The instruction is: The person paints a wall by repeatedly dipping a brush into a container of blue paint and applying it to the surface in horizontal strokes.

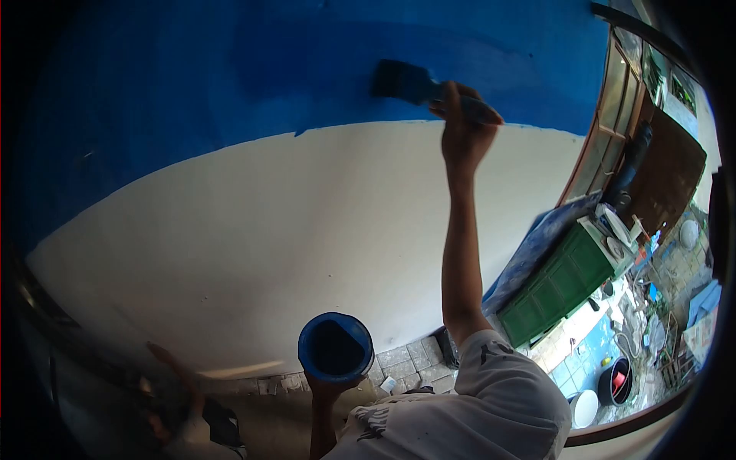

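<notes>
My right hand is closed around the handle of a wide paintbrush. The brush's dark bristles point left and lie against the blue painted upper part of the wall, where a darker blue patch surrounds them. Below an uneven edge, the wall's lower part is off-white. Lower down, my left hand grips a blue paint tub from below, its mouth facing up toward me. Dark blue paint shows inside; my left fingers are partly hidden beneath the tub.
At lower left, another person's arm shows dimly near the wall. A green cabinet stands at right beside a window frame. Beyond lie a black bucket, a white bucket and scattered clutter. Paving bricks run along the wall's foot.
</notes>
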Motion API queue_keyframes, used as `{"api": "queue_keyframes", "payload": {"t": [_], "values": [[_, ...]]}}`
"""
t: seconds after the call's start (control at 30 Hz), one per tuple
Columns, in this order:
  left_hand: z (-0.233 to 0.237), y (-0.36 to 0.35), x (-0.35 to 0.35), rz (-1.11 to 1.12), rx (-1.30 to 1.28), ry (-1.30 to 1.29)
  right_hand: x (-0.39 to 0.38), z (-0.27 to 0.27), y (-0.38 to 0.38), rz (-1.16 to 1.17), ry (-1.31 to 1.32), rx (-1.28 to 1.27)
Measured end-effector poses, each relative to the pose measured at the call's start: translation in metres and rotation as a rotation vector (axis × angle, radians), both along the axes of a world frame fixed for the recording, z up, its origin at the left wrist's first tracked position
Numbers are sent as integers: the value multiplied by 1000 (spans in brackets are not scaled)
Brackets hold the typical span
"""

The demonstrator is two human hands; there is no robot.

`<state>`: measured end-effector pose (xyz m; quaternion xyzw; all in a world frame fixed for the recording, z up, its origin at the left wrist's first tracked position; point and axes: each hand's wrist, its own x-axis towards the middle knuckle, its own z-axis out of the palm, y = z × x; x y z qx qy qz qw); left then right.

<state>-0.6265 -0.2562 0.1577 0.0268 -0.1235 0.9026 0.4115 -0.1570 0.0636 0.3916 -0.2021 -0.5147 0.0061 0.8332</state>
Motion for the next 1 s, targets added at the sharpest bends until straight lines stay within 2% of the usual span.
{"api": "queue_keyframes", "payload": {"t": [0.07, 0.1, 0.13, 0.17, 0.2, 0.23, 0.27, 0.33, 0.4, 0.5, 0.57, 0.7, 0.77, 0.83, 0.9, 0.93, 1.0], "values": [[5, -1, 32, -124, -54, -72, -16, 2, -25, -103, -4, -20], [52, 1, 68, -102, -158, -120, -29, 1, -31, -156, -28, -18], [45, 21, 27, 191, -389, -51, -41, 0, -32, -222, -123, 55], [11, 16, 18, -12, -43, -77, -55, -1, -32, -286, -216, 127], [-15, 31, 56, -109, -134, 202, -73, 2, -42, -201, -276, 135], [-74, 69, 141, -66, -447, 1080, -89, 0, -39, -56, -312, 94], [-106, 87, 176, 104, -483, 1561, -102, 1, -36, 11, -392, 101], [-136, 97, 187, 289, -493, 1720, -125, 4, -39, -63, -503, 188], [-148, 103, 186, 265, -476, 1655, -130, 8, -35, -129, -546, 242], [-165, 107, 187, 225, -504, 1610, -111, 13, -30, 112, -368, 132], [-172, 106, 185, 223, -520, 1603, -88, 18, -37, 183, -291, -78], [-167, 107, 183, 195, -484, 1598, -60, 11, -31, 214, -315, -149], [-163, 111, 179, 127, -435, 1603, -56, 7, -39, 220, -429, -176], [-153, 109, 177, 159, -435, 1634, -54, 8, -41, 171, -504, -150], [-163, 120, 172, -20, -457, 1570, -55, 16, -49, 80, -674, -95], [-166, 123, 170, -14, -453, 1571, -56, 21, -48, 79, -673, -89], [-175, 123, 165, 22, -520, 1580, -66, 28, -42, -92, -810, 130]]}}
